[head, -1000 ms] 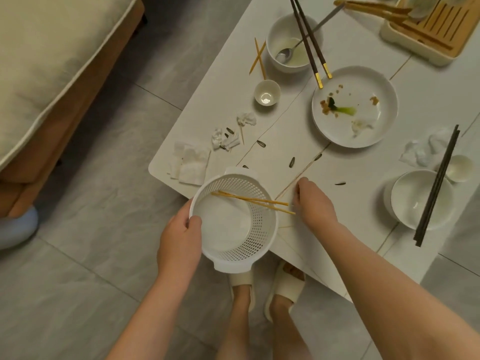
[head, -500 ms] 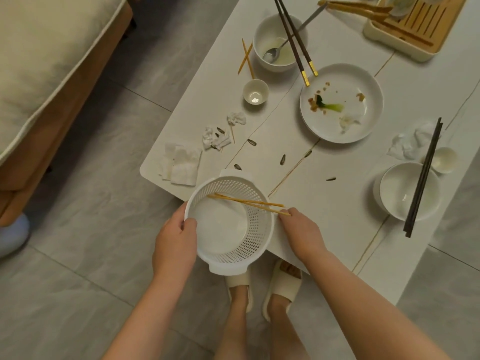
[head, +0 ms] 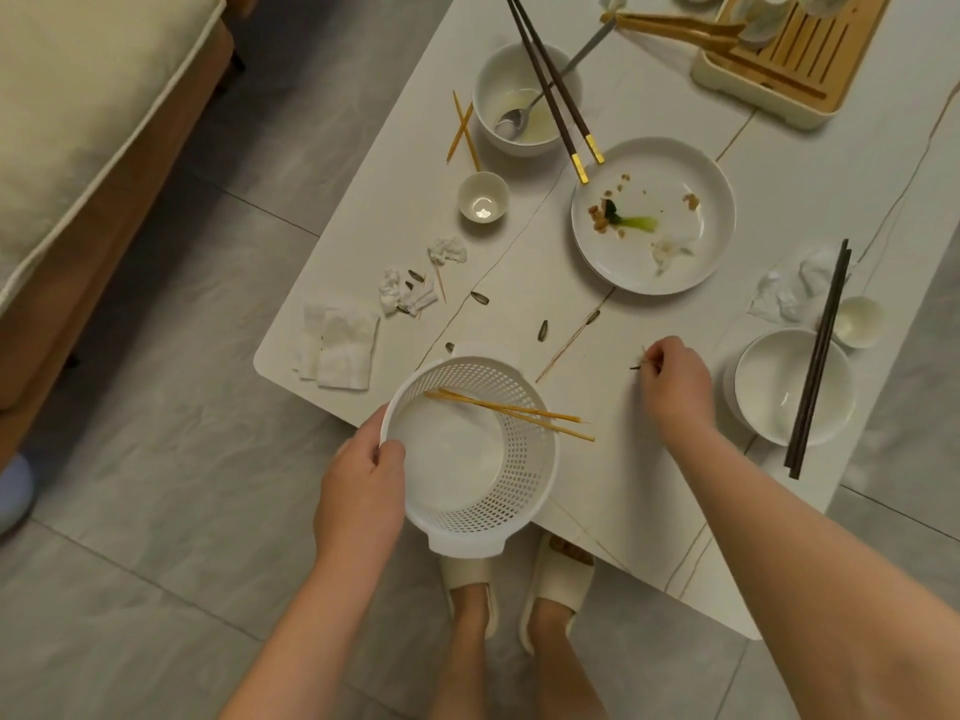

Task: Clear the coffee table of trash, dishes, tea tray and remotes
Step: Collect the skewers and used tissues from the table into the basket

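Barely started: basket [head: 470, 449] holds two skewers [head: 511, 414]. Left hand [head: 358, 493] grips rim, right hand [head: 672, 379] pinches seed shell [head: 636, 367]. Dishes, tissues [head: 340, 345], tea tray [head: 789, 65] remain.

skewers [head: 506, 412] in basket [head: 524, 480], plate [head: 691, 262] behind

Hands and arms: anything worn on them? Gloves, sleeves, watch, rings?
Nothing visible. The left hand and right hand are bare, no gloves. Both forearms are uncovered up to the frame edge, so no sleeves show. No watch, bracelet or ring is discernible.
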The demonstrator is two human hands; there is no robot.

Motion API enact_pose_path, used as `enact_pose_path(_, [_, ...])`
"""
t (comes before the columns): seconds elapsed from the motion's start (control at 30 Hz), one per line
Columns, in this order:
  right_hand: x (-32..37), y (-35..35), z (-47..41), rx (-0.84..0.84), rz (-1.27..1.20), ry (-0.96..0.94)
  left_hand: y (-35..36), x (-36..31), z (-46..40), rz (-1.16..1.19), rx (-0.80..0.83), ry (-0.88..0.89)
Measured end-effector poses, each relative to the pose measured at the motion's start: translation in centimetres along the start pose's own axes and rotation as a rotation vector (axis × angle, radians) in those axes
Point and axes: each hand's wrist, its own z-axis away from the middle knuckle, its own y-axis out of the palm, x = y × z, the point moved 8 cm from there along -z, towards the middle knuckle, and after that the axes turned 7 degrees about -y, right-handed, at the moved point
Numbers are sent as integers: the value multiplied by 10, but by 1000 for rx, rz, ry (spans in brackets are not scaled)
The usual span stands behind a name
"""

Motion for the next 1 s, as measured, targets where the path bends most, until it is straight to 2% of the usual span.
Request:
enact_pose_path(0.43, [-2, 11, -6, 141, 137, -3, 9, -11, -6, -28, -7, 15])
enact_pose_path(0.5, [7, 7, -4, 126, 28, 12, 10, -12, -5, -23, -4, 11])
enact_pose_path(0.63, [52, -15, 16, 91, -346, -36, 12, -17, 3, -11, 12, 4])
enact_pose_path(0.77, [116, -43, 52, 115, -494, -201, 14, -22, 8, -11, 41, 7])
enact_pose_path(0.83, [144, -41, 74, 208, -438, -282, 15, -23, 10, -1, 59, -3])
enact_pose_path(0.93, [169, -20, 102, 395, -186, -388, 13, -27, 14, -9, 76, 3])
enact_pose_path(1.0, [173, -12, 112, 445, -76, -406, 9, -29, 17, -3, 81, 2])
